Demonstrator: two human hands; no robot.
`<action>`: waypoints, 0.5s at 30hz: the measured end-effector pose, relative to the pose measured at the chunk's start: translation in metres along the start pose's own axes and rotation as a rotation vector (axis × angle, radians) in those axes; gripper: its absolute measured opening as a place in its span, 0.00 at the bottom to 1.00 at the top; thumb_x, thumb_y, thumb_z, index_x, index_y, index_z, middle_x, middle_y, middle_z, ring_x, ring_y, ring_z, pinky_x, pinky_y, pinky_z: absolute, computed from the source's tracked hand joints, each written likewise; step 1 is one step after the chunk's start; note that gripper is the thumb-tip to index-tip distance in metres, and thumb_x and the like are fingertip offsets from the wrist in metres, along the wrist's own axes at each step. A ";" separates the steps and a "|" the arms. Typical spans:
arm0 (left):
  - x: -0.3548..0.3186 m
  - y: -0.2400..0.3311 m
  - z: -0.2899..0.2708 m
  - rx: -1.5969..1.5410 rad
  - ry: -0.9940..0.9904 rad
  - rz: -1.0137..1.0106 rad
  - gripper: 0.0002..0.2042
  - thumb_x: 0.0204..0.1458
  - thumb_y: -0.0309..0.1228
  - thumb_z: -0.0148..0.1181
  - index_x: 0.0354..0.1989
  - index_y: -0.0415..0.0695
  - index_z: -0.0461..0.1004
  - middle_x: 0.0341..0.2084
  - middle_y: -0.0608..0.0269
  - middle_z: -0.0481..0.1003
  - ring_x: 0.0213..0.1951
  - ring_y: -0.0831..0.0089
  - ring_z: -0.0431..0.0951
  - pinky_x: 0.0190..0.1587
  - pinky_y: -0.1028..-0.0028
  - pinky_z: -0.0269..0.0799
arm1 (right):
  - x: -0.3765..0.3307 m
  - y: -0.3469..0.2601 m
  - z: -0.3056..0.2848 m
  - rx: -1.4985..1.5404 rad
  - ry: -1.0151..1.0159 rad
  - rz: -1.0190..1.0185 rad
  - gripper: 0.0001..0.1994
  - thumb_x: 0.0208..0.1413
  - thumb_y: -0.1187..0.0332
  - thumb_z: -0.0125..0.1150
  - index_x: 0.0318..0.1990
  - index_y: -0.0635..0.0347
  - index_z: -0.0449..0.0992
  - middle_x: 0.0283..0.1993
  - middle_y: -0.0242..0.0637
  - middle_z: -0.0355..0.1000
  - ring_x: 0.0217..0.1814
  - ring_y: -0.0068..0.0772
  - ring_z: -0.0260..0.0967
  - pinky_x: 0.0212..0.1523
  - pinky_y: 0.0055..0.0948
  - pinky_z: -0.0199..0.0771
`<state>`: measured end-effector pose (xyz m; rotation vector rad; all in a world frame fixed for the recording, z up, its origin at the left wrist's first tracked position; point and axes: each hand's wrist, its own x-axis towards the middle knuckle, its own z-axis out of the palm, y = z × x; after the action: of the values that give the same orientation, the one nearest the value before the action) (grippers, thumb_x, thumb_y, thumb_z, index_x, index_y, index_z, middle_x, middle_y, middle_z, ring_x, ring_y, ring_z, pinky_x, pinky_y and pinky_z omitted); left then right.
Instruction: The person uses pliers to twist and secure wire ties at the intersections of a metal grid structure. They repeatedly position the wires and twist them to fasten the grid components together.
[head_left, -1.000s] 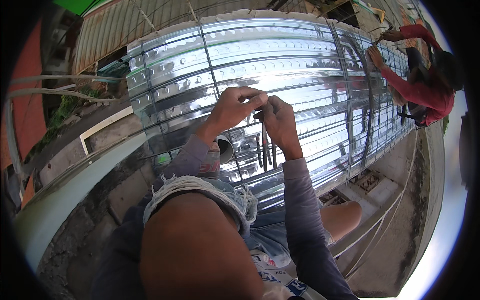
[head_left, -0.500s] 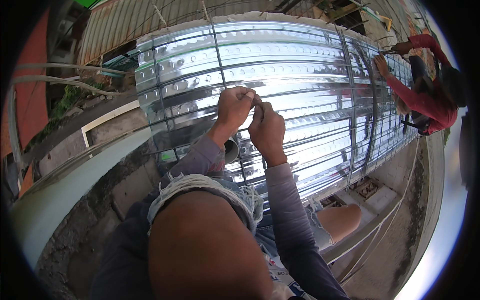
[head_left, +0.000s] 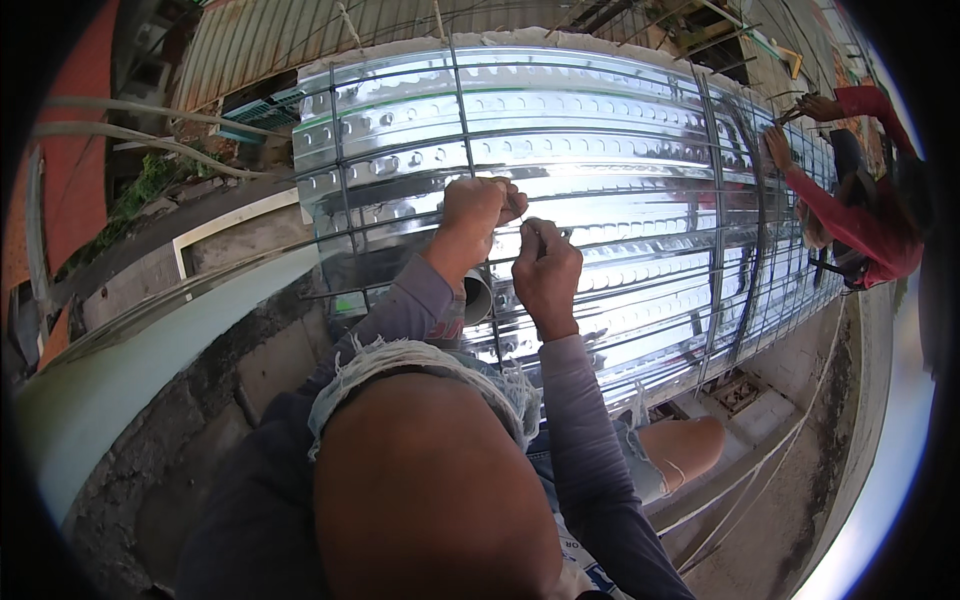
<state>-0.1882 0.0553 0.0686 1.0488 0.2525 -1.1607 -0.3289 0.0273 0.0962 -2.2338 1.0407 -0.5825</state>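
Nearest the lens, a bare bent knee (head_left: 430, 480) below frayed blue denim shorts (head_left: 420, 365) fills the lower middle, with both grey-sleeved forearms rising past it. Above the knee, the left hand (head_left: 478, 208) is closed into a loose fist with thumb and forefinger pressed on a thin steel tie wire (head_left: 517, 212); the right hand (head_left: 545, 268) pinches a short, slim metal piece (head_left: 562, 233), seemingly the wire's other end or a small tool. Compared with half a second and a second ago, the hands have drawn slightly apart and the right one has dropped lower, which suggests the wire is being pulled or twisted tight at a crossing of the dark steel reinforcing mesh (head_left: 460, 120). That mesh lies on shiny ribbed galvanised steel decking (head_left: 600, 150). A pale pipe end (head_left: 478, 296) shows between the wrists. At far right, another person in a red long-sleeved top (head_left: 850, 215) bends over the same decking. The wire's knot is hidden by fingers, and glare washes out the sheet near the hands.
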 end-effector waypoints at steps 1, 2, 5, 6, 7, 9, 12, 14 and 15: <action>0.004 0.001 -0.002 0.014 0.021 0.031 0.06 0.64 0.17 0.52 0.42 0.24 0.74 0.35 0.48 0.79 0.37 0.58 0.86 0.46 0.63 0.89 | 0.001 -0.001 0.001 0.058 -0.003 0.040 0.07 0.65 0.74 0.62 0.42 0.68 0.83 0.32 0.51 0.81 0.30 0.48 0.80 0.34 0.41 0.76; 0.009 0.006 -0.008 0.135 0.044 0.105 0.09 0.64 0.20 0.54 0.44 0.24 0.77 0.37 0.48 0.81 0.38 0.63 0.87 0.44 0.66 0.87 | 0.000 -0.003 0.000 0.071 -0.070 0.119 0.08 0.66 0.73 0.62 0.42 0.70 0.83 0.32 0.51 0.82 0.29 0.39 0.79 0.35 0.37 0.76; 0.020 0.037 -0.016 0.686 -0.008 0.340 0.11 0.65 0.26 0.59 0.49 0.33 0.81 0.42 0.49 0.84 0.40 0.63 0.88 0.45 0.64 0.84 | 0.014 0.005 0.009 0.145 -0.104 0.204 0.07 0.64 0.72 0.60 0.39 0.66 0.83 0.30 0.48 0.80 0.29 0.46 0.79 0.35 0.41 0.75; 0.021 0.047 -0.021 0.927 0.117 0.505 0.11 0.64 0.30 0.62 0.50 0.39 0.83 0.44 0.51 0.84 0.43 0.61 0.87 0.46 0.62 0.83 | 0.026 0.008 0.013 0.157 -0.121 0.230 0.09 0.64 0.71 0.59 0.38 0.68 0.83 0.27 0.49 0.78 0.28 0.45 0.78 0.32 0.40 0.74; 0.023 0.056 -0.023 1.163 0.234 0.673 0.12 0.63 0.34 0.64 0.51 0.44 0.84 0.46 0.53 0.85 0.45 0.59 0.87 0.48 0.60 0.81 | 0.037 0.010 0.015 0.240 -0.098 0.261 0.10 0.63 0.71 0.59 0.35 0.68 0.82 0.24 0.51 0.77 0.26 0.46 0.77 0.32 0.41 0.73; 0.032 0.070 -0.045 1.357 0.359 0.844 0.13 0.59 0.37 0.68 0.51 0.51 0.86 0.45 0.57 0.85 0.54 0.53 0.81 0.56 0.53 0.75 | 0.056 0.010 0.025 0.196 -0.117 0.239 0.10 0.62 0.72 0.57 0.32 0.69 0.81 0.24 0.52 0.76 0.26 0.49 0.76 0.32 0.43 0.73; 0.040 0.084 -0.054 1.677 0.297 0.574 0.14 0.55 0.39 0.70 0.48 0.53 0.87 0.43 0.59 0.86 0.55 0.55 0.80 0.56 0.50 0.70 | 0.075 0.022 0.037 0.021 -0.092 0.119 0.10 0.57 0.73 0.56 0.29 0.68 0.82 0.29 0.56 0.79 0.32 0.60 0.79 0.37 0.49 0.78; 0.046 0.088 -0.058 1.765 0.258 0.548 0.15 0.53 0.42 0.69 0.47 0.54 0.87 0.43 0.61 0.87 0.54 0.56 0.82 0.57 0.48 0.71 | 0.083 0.025 0.044 -0.066 -0.117 0.076 0.10 0.56 0.73 0.57 0.30 0.67 0.83 0.31 0.57 0.79 0.34 0.62 0.80 0.40 0.51 0.79; 0.050 0.090 -0.059 1.728 0.245 0.508 0.14 0.53 0.42 0.69 0.45 0.53 0.87 0.42 0.60 0.87 0.52 0.55 0.83 0.56 0.49 0.71 | 0.088 0.022 0.044 -0.078 -0.147 0.082 0.09 0.56 0.73 0.57 0.30 0.66 0.83 0.31 0.57 0.80 0.35 0.63 0.80 0.41 0.52 0.80</action>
<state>-0.0714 0.0716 0.0535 2.5320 -0.9896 -0.5674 -0.2611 -0.0392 0.0609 -2.2515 1.0899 -0.3421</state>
